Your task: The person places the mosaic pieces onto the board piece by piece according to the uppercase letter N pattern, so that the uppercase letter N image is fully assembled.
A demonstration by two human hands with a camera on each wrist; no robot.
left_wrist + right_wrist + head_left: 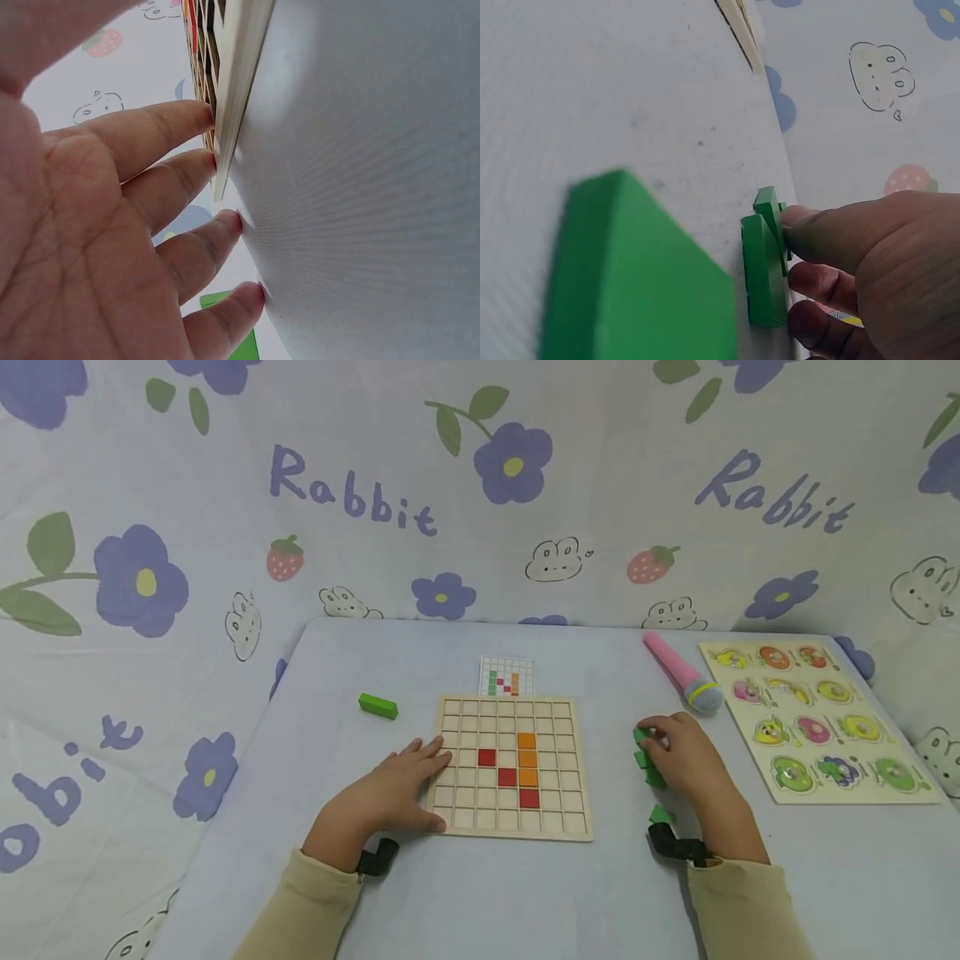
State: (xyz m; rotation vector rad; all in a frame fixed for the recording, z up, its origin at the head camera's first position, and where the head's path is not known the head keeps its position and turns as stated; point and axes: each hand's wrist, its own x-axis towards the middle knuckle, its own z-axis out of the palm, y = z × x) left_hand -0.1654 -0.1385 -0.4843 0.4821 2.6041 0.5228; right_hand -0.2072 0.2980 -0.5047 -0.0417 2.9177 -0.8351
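Note:
A wooden grid board (465,818) lies mid-table, with red squares (487,757) and orange squares (527,758) set in some of its cells. My left hand (393,789) is spread at the board's left side, fingertips and thumb at its edge. To the right of the board, my right hand (686,756) pinches a small green block (766,199) between thumb and forefinger. Other green blocks (759,277) stand beside those fingers. Closer to the wrist is a separate green block (661,814), large in the right wrist view.
Behind the board lies a small pattern card (507,673) showing coloured squares on a grid. A long green block (378,706) is at the back left. Toward the right are a pink toy microphone (678,670) and a fruit puzzle board (817,768).

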